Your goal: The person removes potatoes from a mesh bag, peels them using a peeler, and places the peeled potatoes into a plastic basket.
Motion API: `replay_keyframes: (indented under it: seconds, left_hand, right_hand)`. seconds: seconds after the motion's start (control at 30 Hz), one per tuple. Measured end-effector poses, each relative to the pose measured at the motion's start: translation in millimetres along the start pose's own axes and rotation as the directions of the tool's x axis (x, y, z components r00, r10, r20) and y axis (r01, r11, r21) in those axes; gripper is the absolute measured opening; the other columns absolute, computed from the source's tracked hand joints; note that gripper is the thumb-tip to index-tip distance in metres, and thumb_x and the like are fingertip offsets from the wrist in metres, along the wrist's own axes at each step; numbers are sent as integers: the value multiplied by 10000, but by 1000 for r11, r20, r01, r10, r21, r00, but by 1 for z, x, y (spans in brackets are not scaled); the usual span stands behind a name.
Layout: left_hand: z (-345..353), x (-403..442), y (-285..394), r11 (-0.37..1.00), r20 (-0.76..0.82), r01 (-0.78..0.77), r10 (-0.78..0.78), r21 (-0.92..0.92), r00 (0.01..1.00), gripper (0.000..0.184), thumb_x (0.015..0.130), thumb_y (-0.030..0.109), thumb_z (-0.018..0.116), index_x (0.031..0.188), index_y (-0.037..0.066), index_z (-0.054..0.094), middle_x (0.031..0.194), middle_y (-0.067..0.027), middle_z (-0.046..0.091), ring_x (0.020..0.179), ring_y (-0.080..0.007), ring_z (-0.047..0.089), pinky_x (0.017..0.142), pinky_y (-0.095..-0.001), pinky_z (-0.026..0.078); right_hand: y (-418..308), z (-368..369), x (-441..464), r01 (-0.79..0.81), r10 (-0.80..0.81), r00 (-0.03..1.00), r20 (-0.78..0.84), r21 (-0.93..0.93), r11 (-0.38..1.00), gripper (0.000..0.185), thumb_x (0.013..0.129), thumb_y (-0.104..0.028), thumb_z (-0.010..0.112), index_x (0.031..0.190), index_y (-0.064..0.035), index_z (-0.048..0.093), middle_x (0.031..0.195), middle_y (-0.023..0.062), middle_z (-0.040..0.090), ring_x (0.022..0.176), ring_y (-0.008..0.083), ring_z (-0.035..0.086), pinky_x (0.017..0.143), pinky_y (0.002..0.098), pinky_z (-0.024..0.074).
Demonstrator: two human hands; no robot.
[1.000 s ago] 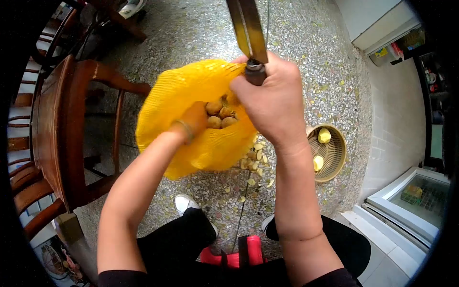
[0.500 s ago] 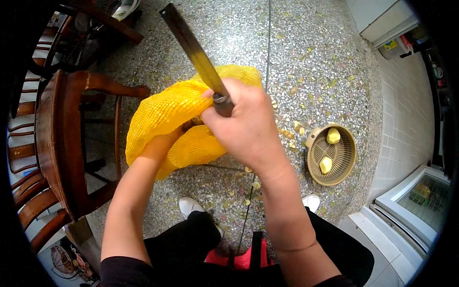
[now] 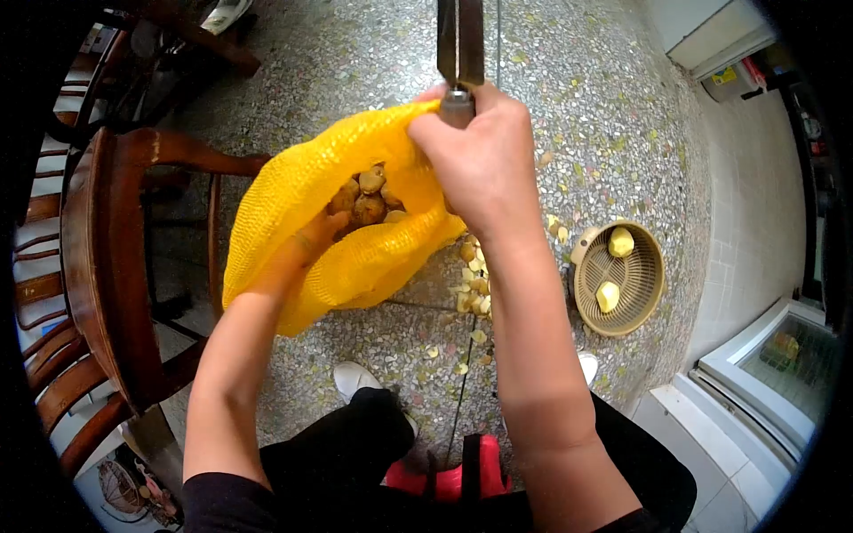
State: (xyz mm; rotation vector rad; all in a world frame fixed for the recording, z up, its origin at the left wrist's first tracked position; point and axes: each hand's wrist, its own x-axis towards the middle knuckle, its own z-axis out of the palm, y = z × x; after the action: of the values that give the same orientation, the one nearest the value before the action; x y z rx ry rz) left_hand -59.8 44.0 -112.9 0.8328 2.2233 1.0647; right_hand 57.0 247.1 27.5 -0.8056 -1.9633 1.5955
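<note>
A yellow mesh bag (image 3: 293, 191) stands with its mouth held wide. Inside lie several unpeeled brown potatoes (image 3: 370, 210). My left hand (image 3: 318, 238) reaches into the bag beside them, one finger stretched out against the potatoes; its other fingers are partly hidden by mesh and blurred. My right hand (image 3: 484, 160) is closed around the handle of a knife (image 3: 460, 44), whose blade points away from me, and it also pinches the bag's rim. To the right, a beige plastic strainer basket (image 3: 582, 289) holds two peeled potatoes (image 3: 621, 242).
Potato peelings (image 3: 475, 293) lie on the speckled floor (image 3: 604, 115) below my right forearm. A dark wooden chair (image 3: 115, 258) stands close on the left. At lower right is a white-framed glass door (image 3: 773, 373). Below me shows something pink (image 3: 484, 457), perhaps a stool.
The bag's mouth has opened wider, bringing the potatoes into view. My right hand has moved up with the knife, whose blade now points straight ahead instead of up-left.
</note>
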Motion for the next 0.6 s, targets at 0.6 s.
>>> replay_keyframes:
  seconds: [0.6]
  left_hand:
    - [-48, -204, 278, 495, 439, 253, 303, -831, 846, 606, 840, 266, 683, 1327, 93, 367, 1292, -141, 457, 1206, -285, 487, 1028, -463, 413]
  right_hand:
    - [-97, -187, -222, -60, 126, 976, -175, 342, 938, 245, 832, -81, 663, 1054, -3, 593, 775, 59, 607, 577, 100, 572, 478, 222, 460]
